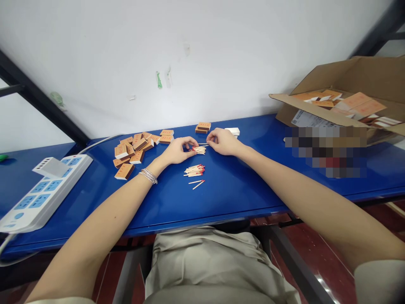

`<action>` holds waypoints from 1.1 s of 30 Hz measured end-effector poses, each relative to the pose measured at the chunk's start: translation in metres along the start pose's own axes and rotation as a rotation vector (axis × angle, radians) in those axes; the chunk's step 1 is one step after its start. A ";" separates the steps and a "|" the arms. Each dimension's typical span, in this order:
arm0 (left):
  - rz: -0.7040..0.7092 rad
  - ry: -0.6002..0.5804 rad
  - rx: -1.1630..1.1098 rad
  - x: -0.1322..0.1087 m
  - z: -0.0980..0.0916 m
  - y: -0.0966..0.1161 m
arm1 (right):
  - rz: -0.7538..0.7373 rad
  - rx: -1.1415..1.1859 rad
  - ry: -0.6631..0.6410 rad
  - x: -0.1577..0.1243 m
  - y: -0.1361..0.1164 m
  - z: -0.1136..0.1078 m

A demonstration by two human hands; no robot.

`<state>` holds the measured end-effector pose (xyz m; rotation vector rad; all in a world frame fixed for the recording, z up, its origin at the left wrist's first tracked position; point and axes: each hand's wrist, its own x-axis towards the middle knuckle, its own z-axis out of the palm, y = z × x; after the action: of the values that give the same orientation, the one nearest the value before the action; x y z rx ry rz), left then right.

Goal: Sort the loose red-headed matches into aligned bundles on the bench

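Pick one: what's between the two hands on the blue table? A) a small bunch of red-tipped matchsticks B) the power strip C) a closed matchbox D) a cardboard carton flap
A: the small bunch of red-tipped matchsticks lies at the fingers of the left hand and the right hand.

**Obscured and truncated regions.** The left grip [179, 150] and right grip [223, 142] overlap the small bundle of matchsticks [198, 149], so its exact contact with the fingers cannot be resolved. A pixelated patch [325, 152] blurs the area at the right of the desk [221, 207], in front of the cardboard box [373, 80], which the right edge cuts off. Print on the matchboxes [124, 171] and on the label sheet [311, 119] is too small to read. The power strip [44, 194] and a green object [2, 157] are truncated by the left edge.
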<state>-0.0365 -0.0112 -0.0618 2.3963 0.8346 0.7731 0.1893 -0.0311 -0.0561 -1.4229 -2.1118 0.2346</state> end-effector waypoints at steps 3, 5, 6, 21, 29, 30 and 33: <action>-0.009 -0.002 0.010 0.000 0.000 0.000 | -0.029 0.014 -0.027 -0.002 -0.001 -0.002; -0.009 -0.005 0.017 0.000 0.000 0.001 | -0.052 0.026 -0.066 -0.003 0.000 -0.004; -0.007 -0.007 0.016 0.000 0.000 0.000 | -0.061 0.030 -0.079 -0.003 0.000 -0.004; -0.016 -0.073 -0.022 0.001 -0.008 0.003 | -0.049 0.041 -0.064 -0.001 0.004 0.002; -0.079 -0.117 -0.012 -0.002 -0.022 0.000 | -0.026 -0.030 -0.035 0.000 0.001 0.005; -0.084 -0.117 -0.012 -0.002 -0.023 0.000 | -0.024 -0.036 -0.028 0.000 0.001 0.005; -0.082 -0.112 -0.009 -0.002 -0.023 0.000 | -0.014 -0.013 -0.004 -0.001 0.001 0.005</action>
<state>-0.0528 -0.0068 -0.0461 2.3576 0.8750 0.6034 0.1877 -0.0314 -0.0607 -1.4156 -2.1292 0.2185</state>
